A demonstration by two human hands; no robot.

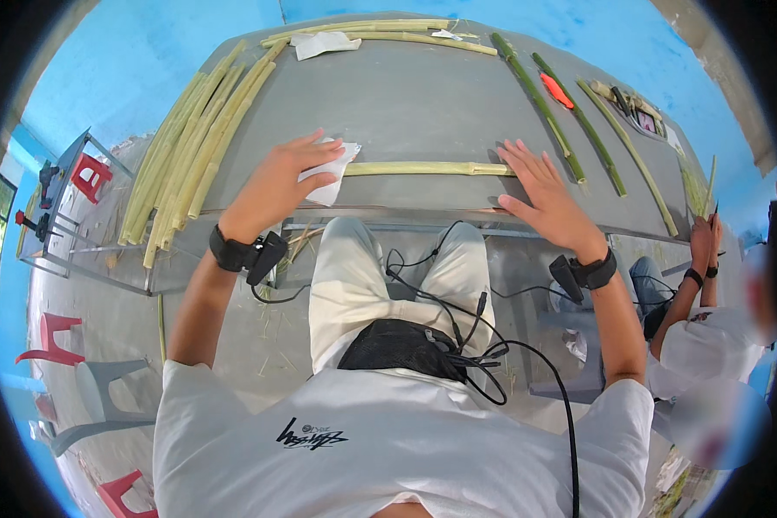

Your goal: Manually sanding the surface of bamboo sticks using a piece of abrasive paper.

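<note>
One pale stalk (432, 168) lies crosswise near the front edge of your bench (388, 104), upper centre of the frame. Your left hand (295, 166) is over its left end, fingers straight, thumb apart, on a white sheet (335, 183); firmness of contact: cannot tell. Your right hand (544, 197) is fanned out at the right end, gripping nothing visible. Farther out: pale stalks (209, 151), upper left; green stalks (540, 105) and an orange object (557, 91), upper right.

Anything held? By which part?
No clear grip: left hand over a white creased sheet, right hand at the right end of a pale straight bamboo stick.
</note>
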